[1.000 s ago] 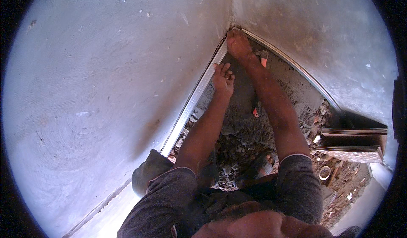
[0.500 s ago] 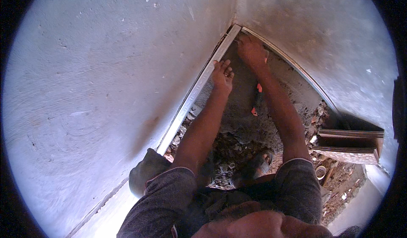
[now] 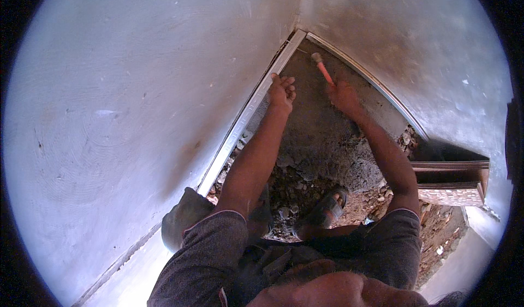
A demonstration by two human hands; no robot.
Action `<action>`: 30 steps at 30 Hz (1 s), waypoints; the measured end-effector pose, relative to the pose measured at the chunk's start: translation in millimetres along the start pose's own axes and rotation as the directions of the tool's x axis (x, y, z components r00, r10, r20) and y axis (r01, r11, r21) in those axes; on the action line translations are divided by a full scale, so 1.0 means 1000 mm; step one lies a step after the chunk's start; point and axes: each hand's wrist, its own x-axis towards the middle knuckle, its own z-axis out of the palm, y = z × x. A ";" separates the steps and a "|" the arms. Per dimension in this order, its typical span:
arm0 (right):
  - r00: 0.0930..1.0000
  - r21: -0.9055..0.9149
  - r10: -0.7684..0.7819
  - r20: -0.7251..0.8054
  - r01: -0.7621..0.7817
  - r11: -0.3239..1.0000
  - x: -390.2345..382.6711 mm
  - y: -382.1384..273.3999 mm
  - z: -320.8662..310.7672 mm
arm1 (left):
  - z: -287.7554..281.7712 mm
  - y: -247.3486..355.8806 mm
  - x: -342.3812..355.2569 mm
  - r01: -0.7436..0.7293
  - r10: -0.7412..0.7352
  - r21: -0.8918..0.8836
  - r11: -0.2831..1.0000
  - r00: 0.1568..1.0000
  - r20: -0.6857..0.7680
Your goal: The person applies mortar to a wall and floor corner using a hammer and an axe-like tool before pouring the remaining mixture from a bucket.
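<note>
My left hand (image 3: 280,92) is closed at the inner edge of a long pale metal strip (image 3: 248,110), fingertips on it and the other fingers curled. The strip runs along the foot of the left wall up to the corner. In my right hand (image 3: 344,95) is a hammer with an orange-red handle (image 3: 325,73); its greyish head (image 3: 316,58) points toward the corner, above the grey mortar bed (image 3: 311,118). My fingers wrap the lower grip and hide it. A second thin strip (image 3: 376,86) follows the foot of the right wall.
A stack of tiles (image 3: 450,195) leans by the right wall. Broken rubble (image 3: 295,192) covers the ground around my sandalled foot (image 3: 330,206). A grey-green rounded object (image 3: 185,219) stands by the left wall. Plastered walls (image 3: 136,88) meet at the corner ahead.
My right hand has drawn back from the corner and now holds the hammer, whose orange parts showed lower beside my forearm before. The left hand stays at the strip.
</note>
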 end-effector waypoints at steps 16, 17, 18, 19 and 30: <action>0.734 -0.483 -0.610 0.297 0.667 0.568 0.018 -0.028 -0.047 | -0.026 -0.020 -0.012 -0.192 0.203 -0.308 0.932 0.979 0.001; 0.695 -0.471 -0.660 0.286 0.701 0.535 0.017 -0.027 -0.048 | -0.022 -0.023 -0.014 -0.209 0.210 -0.310 0.927 0.977 -0.031; 0.754 -0.481 -0.581 0.307 0.650 0.589 0.021 -0.025 -0.055 | -0.018 -0.025 -0.015 -0.226 0.217 -0.311 0.923 0.974 -0.063; 0.802 -0.488 -0.501 0.325 0.596 0.638 0.025 -0.036 -0.072 | -0.017 -0.025 -0.016 -0.224 0.209 -0.302 0.927 0.975 -0.081; 0.837 -0.514 -0.460 0.296 0.546 0.662 0.034 -0.043 -0.070 | -0.019 -0.022 -0.014 -0.204 0.190 -0.254 0.946 0.979 -0.077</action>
